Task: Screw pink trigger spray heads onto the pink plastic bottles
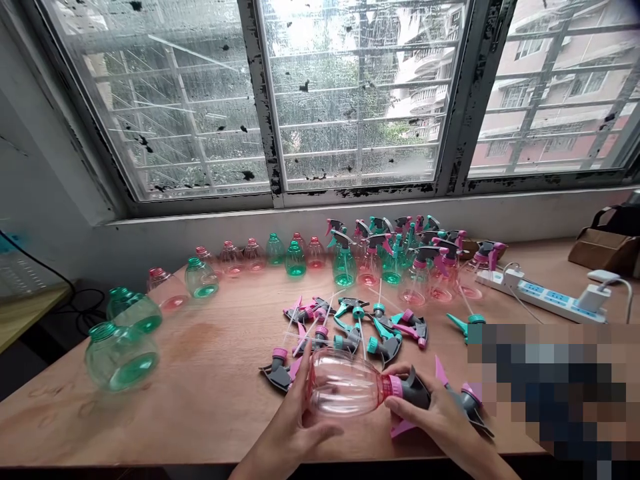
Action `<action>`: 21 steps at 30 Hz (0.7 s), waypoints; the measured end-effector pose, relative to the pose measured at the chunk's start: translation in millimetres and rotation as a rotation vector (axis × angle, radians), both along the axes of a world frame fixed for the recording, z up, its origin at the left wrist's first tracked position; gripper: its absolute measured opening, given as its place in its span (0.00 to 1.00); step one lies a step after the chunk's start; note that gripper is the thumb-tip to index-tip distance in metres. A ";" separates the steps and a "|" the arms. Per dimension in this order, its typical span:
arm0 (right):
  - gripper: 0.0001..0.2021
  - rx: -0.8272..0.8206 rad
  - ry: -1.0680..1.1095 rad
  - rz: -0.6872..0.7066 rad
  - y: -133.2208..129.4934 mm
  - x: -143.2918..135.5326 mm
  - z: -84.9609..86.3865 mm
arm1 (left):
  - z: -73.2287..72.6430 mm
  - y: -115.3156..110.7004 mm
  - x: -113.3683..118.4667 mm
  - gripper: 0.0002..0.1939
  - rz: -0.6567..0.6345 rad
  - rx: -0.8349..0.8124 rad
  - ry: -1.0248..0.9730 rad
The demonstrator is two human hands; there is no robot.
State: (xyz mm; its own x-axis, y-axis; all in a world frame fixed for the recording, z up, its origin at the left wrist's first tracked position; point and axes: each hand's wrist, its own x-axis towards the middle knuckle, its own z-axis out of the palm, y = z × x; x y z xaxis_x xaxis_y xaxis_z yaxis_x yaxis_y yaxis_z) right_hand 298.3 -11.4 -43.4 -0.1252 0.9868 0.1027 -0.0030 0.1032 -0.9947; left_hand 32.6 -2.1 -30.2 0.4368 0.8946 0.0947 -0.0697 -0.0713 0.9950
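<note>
A clear pink bottle [345,383] lies sideways in the air above the table's front part. My left hand [293,420] cups its base, fingers behind it and thumb stretched out below. At the bottle's neck, my right hand [440,413] has thumb and fingers closed around a pink-and-grey spray head [414,388], which sits against the neck. Whether it is screwed tight I cannot tell. Just beyond the bottle lies a pile of loose spray heads [350,340], pink and teal with thin white tubes. Another pink-and-grey spray head [470,400] lies beside my right hand.
Open-topped green bottles [123,360] and pink bottles [233,260] line the left and back. Bottles with spray heads [370,267] crowd the back right, near a white power strip [550,300]. A brown bag [607,250] stands far right. Pixelation hides the right front corner.
</note>
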 end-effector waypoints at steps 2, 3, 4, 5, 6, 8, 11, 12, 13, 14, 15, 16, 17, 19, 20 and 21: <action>0.16 0.014 -0.033 0.038 -0.6 0.4 3.0 | -2.4 0.2 -2.2 0.61 0.002 -0.021 0.012; 0.16 0.018 -0.047 0.046 -0.8 0.7 3.8 | -3.3 0.1 -3.1 0.58 -0.003 -0.035 0.015; 0.16 0.014 -0.054 0.043 -0.8 0.9 3.9 | -3.8 0.0 -3.6 0.56 -0.008 -0.047 0.013; 0.16 0.003 -0.052 0.034 -0.7 1.1 3.4 | -3.8 -0.3 -3.7 0.55 -0.012 -0.048 0.017; 0.16 -0.009 -0.043 0.019 -0.5 1.2 2.3 | -3.2 -0.6 -3.4 0.54 -0.009 -0.038 0.027; 0.18 -0.017 -0.029 -0.013 0.1 1.1 -0.7 | -1.0 -1.4 -1.8 0.53 0.000 0.004 0.058; 0.18 0.004 -0.038 -0.029 0.4 0.2 -3.8 | 2.8 -2.3 0.3 0.54 0.006 0.041 0.074; 0.19 0.011 -0.040 -0.030 0.3 -0.3 -4.1 | 3.7 -2.6 0.5 0.56 0.007 0.038 0.065; 0.19 0.020 -0.039 -0.028 0.0 -0.8 -3.9 | 4.4 -2.8 0.3 0.59 0.003 0.027 0.055; 0.19 0.029 -0.036 -0.026 -0.4 -1.2 -3.4 | 4.8 -3.0 -0.1 0.61 -0.004 0.009 0.046; 0.19 0.032 -0.031 -0.023 -0.8 -1.6 -2.8 | 4.9 -3.2 -0.7 0.61 -0.013 -0.008 0.039; 0.18 0.031 -0.021 -0.021 -1.1 -2.0 -2.1 | 4.6 -3.3 -1.3 0.60 -0.024 -0.024 0.039; 0.18 0.023 -0.009 -0.020 -1.3 -2.2 -1.5 | 4.0 -3.3 -1.9 0.57 -0.030 -0.032 0.041; 0.17 -0.002 0.015 -0.020 -1.4 -2.4 -0.8 | 1.4 -2.7 -2.8 0.55 -0.035 -0.020 0.057; 0.17 -0.011 0.024 -0.021 -1.3 -2.4 -0.8 | -0.2 -2.1 -3.1 0.55 -0.032 0.003 0.066; 0.17 -0.016 0.028 -0.023 -1.1 -2.4 -0.9 | -1.8 -1.5 -3.2 0.55 -0.028 0.026 0.074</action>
